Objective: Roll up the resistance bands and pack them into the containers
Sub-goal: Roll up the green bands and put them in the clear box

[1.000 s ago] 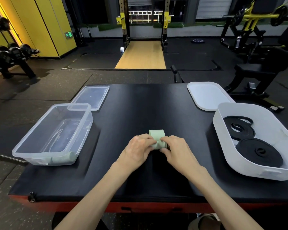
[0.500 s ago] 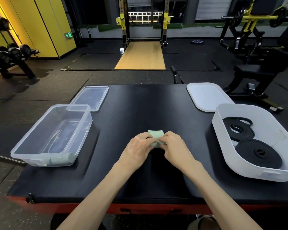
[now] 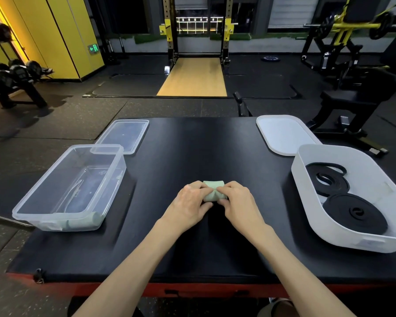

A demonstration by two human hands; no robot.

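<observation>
A pale green resistance band [image 3: 213, 186] lies rolled into a short fat roll on the middle of the black table [image 3: 183, 143]. My left hand [image 3: 189, 205] pinches its left side and my right hand [image 3: 238, 203] pinches its right side; fingers cover much of the roll. A clear plastic container [image 3: 114, 170] stands at the left, with another green roll [image 3: 85, 223] lying in its near corner. At the right, a white tub [image 3: 306, 186] holds two coiled black bands [image 3: 354, 213].
A clear lid [image 3: 124, 135] lies behind the clear container. A white lid [image 3: 284, 133] lies behind the white tub. Gym racks, a dumbbell stand and weight machines stand on the floor beyond the table.
The flat green end that stuck out beyond my fingers has shortened and been wound into the roll. Both hands stay in the same place on the table.
</observation>
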